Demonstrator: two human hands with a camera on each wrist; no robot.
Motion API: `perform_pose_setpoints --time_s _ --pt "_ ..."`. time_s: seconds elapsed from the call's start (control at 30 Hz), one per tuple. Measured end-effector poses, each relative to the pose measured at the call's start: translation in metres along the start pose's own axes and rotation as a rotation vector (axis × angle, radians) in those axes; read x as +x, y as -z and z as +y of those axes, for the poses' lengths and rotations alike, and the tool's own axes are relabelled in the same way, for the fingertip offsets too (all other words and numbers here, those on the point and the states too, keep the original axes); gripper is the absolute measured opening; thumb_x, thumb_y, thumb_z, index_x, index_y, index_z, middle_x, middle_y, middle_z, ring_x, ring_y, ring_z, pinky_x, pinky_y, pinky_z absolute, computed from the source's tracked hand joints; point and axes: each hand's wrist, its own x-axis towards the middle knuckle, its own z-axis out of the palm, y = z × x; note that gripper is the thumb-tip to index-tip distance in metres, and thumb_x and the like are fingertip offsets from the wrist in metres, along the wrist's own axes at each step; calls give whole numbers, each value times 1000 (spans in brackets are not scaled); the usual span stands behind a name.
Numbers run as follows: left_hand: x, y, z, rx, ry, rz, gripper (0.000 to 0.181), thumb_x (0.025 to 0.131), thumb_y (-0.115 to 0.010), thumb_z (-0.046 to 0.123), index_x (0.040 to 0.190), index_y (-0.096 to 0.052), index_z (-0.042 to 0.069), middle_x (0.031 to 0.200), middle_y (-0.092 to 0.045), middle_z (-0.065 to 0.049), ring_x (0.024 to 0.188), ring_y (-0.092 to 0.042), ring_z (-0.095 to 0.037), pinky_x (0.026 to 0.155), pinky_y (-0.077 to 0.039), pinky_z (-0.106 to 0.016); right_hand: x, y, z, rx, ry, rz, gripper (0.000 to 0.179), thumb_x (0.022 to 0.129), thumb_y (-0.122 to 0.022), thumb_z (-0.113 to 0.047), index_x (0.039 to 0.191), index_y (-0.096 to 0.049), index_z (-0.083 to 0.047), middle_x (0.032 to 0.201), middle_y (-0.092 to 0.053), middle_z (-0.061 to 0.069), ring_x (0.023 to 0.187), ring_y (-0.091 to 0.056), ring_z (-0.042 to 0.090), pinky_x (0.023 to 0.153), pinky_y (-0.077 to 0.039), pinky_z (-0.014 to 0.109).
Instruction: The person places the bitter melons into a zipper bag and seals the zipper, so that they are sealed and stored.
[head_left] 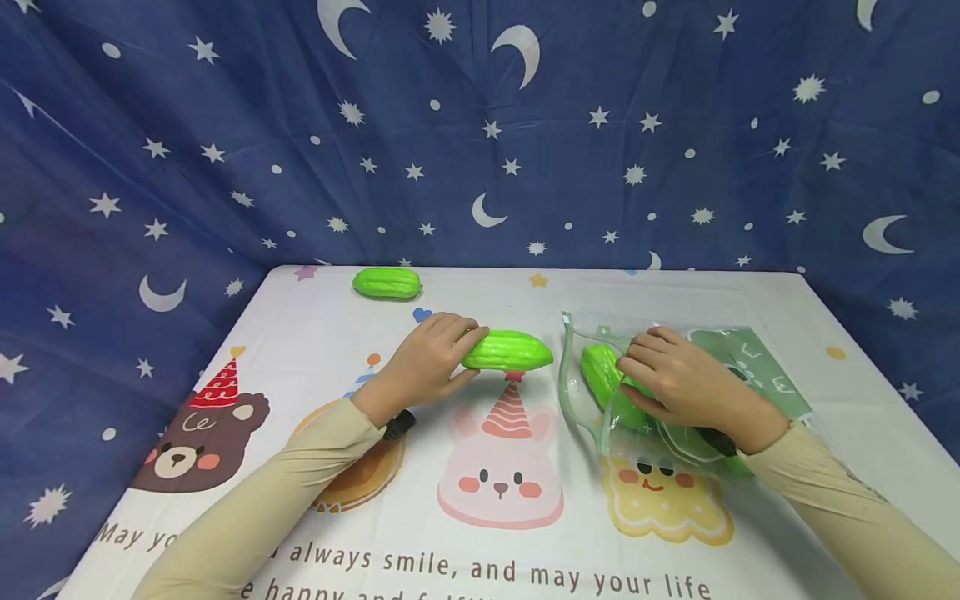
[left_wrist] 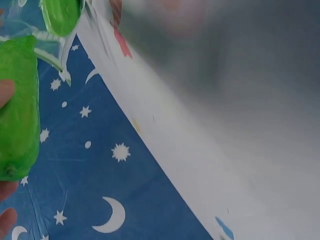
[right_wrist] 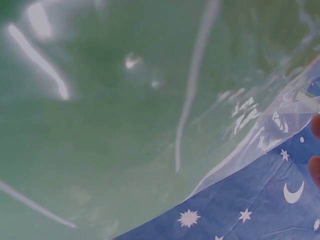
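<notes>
A bright green, ridged bitter melon [head_left: 513, 352] is gripped at one end by my left hand [head_left: 431, 358], its free tip pointing right toward a bag. In the left wrist view the same bitter melon [left_wrist: 19, 115] fills the left edge, with fingertips around it. My right hand [head_left: 678, 379] holds the clear plastic bag [head_left: 567, 392] by its upper edge, and the bag's mouth gapes to the left. Inside the bag lies another bitter melon [head_left: 602, 373], partly covered by that hand. Green printed plastic [right_wrist: 120, 120] takes up most of the right wrist view.
One more bitter melon [head_left: 386, 283] lies near the table's back edge, left of centre. The white tablecloth [head_left: 330, 333] carries cartoon prints and lettering. A dark blue curtain [head_left: 450, 150] with stars and moons hangs behind the table and at its sides.
</notes>
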Motion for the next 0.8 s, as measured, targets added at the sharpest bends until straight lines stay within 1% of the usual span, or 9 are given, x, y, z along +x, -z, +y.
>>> perform_pose_setpoints --time_s 0.2,0.37,0.63,0.8 --pt "6 -5 8 -11 -29 -14 51 73 -77 27 115 -60 5 105 -62 -9 98 -58 -23 94 -46 -34 0 0 0 6 -1 7 38 99 -33 -31 81 -57 -7 71 -55 2 69 -52 20 66 -42 37" --pt "13 -9 13 -20 -40 -25 50 74 -76 29 115 -60 6 105 -62 -8 99 -58 -23 94 -46 -34 -1 1 1 4 4 17 38 99 -33 -30 81 -57 -6 70 -55 3 69 -51 21 66 -42 37" --pt "22 -17 22 -20 -45 -81 48 77 -73 32 116 -59 7 106 -62 -7 100 -58 -21 95 -45 -33 -2 1 1 -11 8 14 37 99 -33 -30 81 -56 -7 70 -54 3 69 -51 21 66 -42 37" --pt "28 -22 27 -31 -48 -113 47 78 -71 31 117 -59 7 108 -61 -7 101 -58 -21 95 -45 -32 -1 3 0 -34 10 15 37 99 -32 -30 81 -55 -8 70 -54 4 70 -52 22 68 -44 39"
